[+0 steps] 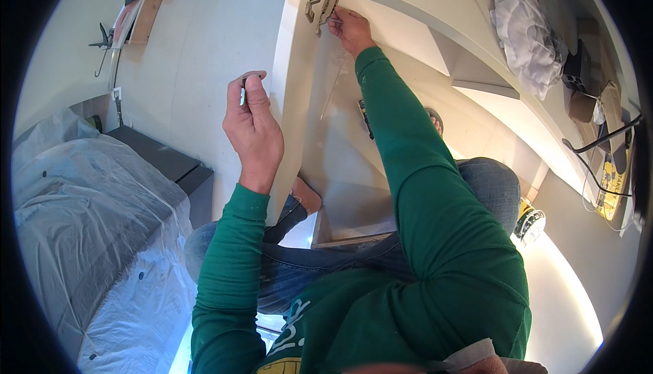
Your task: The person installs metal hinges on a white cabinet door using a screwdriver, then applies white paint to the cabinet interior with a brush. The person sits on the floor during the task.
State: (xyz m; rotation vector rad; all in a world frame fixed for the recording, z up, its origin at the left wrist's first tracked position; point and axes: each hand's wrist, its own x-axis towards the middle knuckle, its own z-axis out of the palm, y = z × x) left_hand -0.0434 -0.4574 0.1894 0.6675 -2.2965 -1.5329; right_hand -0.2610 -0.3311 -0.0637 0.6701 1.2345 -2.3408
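Note:
My left hand (253,129) is raised in front of the edge of an open white cabinet door (290,54). Its thumb and finger pinch a small shiny metal piece (243,96), mostly covered by the fingers. My right hand (352,32) reaches up to the inner side of the door, near the cabinet frame. Its fingers are closed at a metal cabinet hinge (328,11), and their tips are partly hidden. Beside it, another metal hinge part (314,1) sits against the door.
Below my right arm lies a dark object (366,118) on the cabinet floor. Clear plastic sheeting (102,197) covers furniture at left, next to a dark grey box (160,153). A caulking gun (103,41) hangs on the left. A crumpled white plastic bag (525,37) rests at upper right.

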